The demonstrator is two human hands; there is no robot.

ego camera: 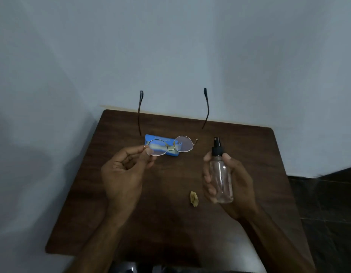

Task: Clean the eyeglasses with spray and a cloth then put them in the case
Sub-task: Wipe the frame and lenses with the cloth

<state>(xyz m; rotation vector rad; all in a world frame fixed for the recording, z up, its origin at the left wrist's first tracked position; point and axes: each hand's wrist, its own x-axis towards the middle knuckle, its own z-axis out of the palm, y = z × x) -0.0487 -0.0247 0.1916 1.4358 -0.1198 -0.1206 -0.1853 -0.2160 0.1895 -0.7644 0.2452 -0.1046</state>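
Observation:
My left hand [124, 172] pinches the left rim of thin metal-framed eyeglasses [183, 143] and holds them above the table, temples unfolded and pointing away from me. A clear spray bottle [221, 178] with a black pump top stands upright in my right hand [232, 184], whose fingers wrap around it, right of the glasses. Behind the lenses a blue case [151, 137] lies on the wooden table [170, 223]. A small crumpled yellowish cloth [194, 199] lies on the table between my hands.
The small dark wooden table stands in a corner against pale walls [170, 46]. Dark floor [328, 203] shows to the right of the table.

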